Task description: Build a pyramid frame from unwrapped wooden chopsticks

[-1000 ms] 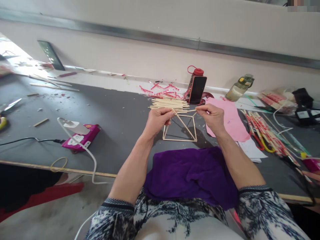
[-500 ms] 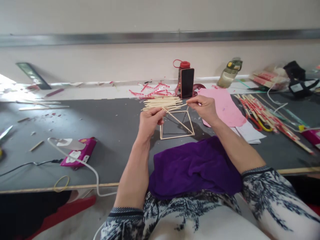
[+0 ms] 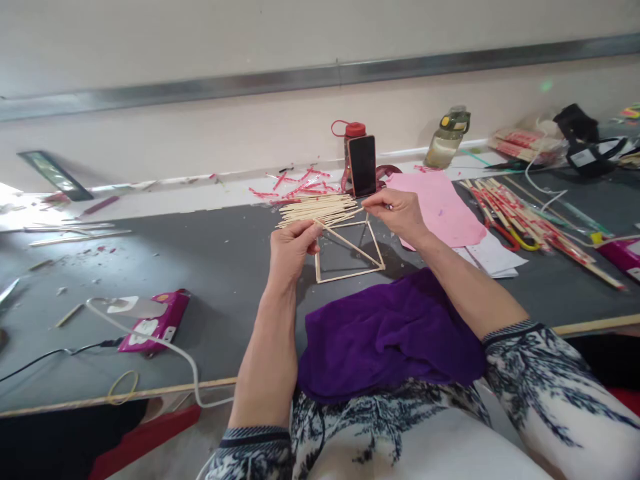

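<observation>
A frame of thin wooden sticks (image 3: 351, 275) stands on the dark table, its lower sticks forming a four-sided base with others slanting upward. My left hand (image 3: 291, 253) pinches the raised stick ends at the frame's left, thumb and forefinger closed. At the right, my right hand (image 3: 399, 212) has its fingertips closed on the far end of an upper stick, which spans between both hands. Fingers hide the exact joints. Just behind the frame lies a pile of loose sticks (image 3: 315, 209). A purple cloth (image 3: 390, 333) covers the table edge and my lap.
Behind the pile, a phone (image 3: 361, 165) leans on a red-capped bottle (image 3: 355, 129). Pink paper (image 3: 437, 210), scissors (image 3: 525, 244) and red-wrapped chopsticks (image 3: 545, 230) lie right; a green-lidded bottle (image 3: 445, 140) stands farther back. At left are a magenta packet (image 3: 173, 313) and a white cable (image 3: 193, 363).
The view has tilted and shifted slightly, so the scene sits a little farther left. Both hands keep their pinch on the stick frame, with hardly any movement against it.
</observation>
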Demonstrator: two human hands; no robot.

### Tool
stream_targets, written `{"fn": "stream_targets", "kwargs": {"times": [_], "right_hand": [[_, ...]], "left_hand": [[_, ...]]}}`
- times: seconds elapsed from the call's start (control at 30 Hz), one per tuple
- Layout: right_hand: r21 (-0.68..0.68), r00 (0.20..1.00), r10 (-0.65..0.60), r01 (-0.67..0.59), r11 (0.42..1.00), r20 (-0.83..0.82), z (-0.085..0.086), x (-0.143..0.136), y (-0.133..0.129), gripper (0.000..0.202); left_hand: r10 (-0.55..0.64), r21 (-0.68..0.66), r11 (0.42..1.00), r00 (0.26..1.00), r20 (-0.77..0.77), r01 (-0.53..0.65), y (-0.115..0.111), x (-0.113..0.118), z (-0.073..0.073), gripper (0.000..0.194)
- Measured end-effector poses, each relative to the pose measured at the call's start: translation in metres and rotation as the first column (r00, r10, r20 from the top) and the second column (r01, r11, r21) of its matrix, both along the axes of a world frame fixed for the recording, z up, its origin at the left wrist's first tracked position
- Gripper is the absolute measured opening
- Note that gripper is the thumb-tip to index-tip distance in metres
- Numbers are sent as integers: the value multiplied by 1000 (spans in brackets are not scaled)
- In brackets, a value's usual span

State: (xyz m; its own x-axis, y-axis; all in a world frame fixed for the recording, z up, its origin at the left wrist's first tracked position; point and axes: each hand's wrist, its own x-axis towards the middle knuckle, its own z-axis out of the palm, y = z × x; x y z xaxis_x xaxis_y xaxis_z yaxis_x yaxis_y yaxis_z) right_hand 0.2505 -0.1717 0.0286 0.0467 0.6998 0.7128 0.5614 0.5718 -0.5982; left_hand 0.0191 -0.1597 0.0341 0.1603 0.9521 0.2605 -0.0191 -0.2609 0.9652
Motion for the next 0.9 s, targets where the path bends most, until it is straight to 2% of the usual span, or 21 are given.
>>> {"fn": "stream_targets", "kwargs": {"times": [0.5, 0.9], "right_hand": [[-29, 999, -33, 33, 999, 12, 3, -1, -1, 10], [0, 1000, 2, -2, 1000, -18, -1, 0, 1, 11]], "left_hand": [[6, 7, 1000, 1000, 7, -6, -2, 1, 0, 16], [-15, 37, 999, 1000, -6, 15, -3, 0, 0, 14]]}}
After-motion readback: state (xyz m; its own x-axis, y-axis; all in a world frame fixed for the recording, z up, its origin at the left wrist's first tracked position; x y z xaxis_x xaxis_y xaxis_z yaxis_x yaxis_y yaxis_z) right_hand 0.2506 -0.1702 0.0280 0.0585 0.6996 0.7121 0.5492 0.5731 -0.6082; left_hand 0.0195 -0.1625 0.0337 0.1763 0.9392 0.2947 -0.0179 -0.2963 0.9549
